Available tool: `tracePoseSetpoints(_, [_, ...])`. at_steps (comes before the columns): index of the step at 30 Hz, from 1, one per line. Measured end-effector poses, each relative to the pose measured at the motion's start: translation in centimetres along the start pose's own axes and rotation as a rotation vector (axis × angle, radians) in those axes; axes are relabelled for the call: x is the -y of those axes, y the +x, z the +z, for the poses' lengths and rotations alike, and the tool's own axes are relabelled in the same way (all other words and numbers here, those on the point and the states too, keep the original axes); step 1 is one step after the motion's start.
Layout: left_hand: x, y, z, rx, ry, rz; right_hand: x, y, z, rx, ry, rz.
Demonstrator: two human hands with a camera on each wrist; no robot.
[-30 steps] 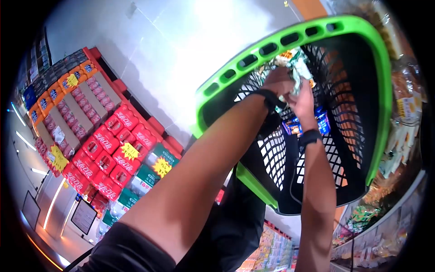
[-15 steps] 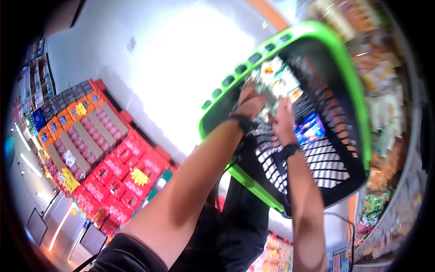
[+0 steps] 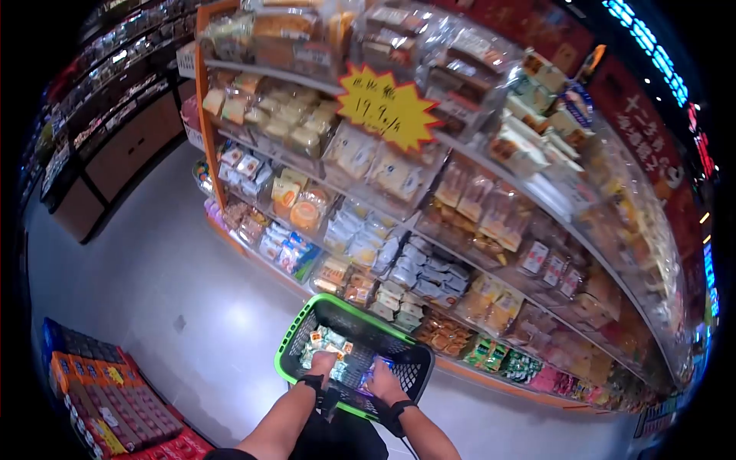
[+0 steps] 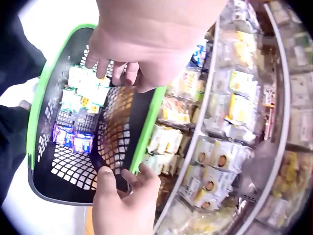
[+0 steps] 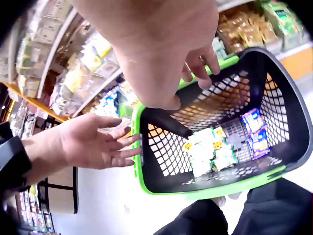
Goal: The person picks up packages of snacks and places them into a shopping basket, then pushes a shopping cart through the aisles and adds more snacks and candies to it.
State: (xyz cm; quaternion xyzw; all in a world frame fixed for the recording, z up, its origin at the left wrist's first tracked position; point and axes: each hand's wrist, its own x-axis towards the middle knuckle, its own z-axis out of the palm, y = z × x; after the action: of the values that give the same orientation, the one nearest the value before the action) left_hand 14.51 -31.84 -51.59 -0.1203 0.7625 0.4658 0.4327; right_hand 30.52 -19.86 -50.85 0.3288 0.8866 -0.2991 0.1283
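left hand (image 5: 93,144), fingers spread, and right hand (image 4: 127,205), fingers loosely bent, are both empty — they hang above the basket (image 4: 35,122). inside, white-green packs (image 5: 200,157) lie clustered near two blue packs (image 5: 257,142); an orange-edged shelf (image 3: 204,92) stands alongside.

I wear black straps (image 3: 312,381) on both wrists. My forearms (image 3: 272,422) are bare, and my trousers (image 5: 279,210) are black.

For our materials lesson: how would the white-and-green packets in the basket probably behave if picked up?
The white-and-green packets might crumple a little, as they look like soft pouches. Each seems small beside the basket, suggesting a light lift. They lie fairly flat, so rolling looks unlikely.
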Motion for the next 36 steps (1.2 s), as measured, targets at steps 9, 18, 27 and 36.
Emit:
tracePoseSetpoints(9, [-15.9,-2.1,4.9,0.163,0.174,0.705,6.8,-4.4,-22.1,-0.304,-0.197,-0.235])
tracePoseSetpoints(18, [-36.1,-19.3,4.7,0.315,-0.091,1.339,12.4,-7.1,-43.0,-0.983,-0.296,-0.483])
tracePoseSetpoints(27, [-46.3,-27.8,3.7,0.14,0.131,1.751,16.0,-5.8,-54.1,-1.219,-0.255,-0.457])
tracePoseSetpoints(36, [-54.0,-26.5,6.8,0.116,0.482,1.953,16.0,0.1,-60.6,-0.713,-0.161,-0.179])
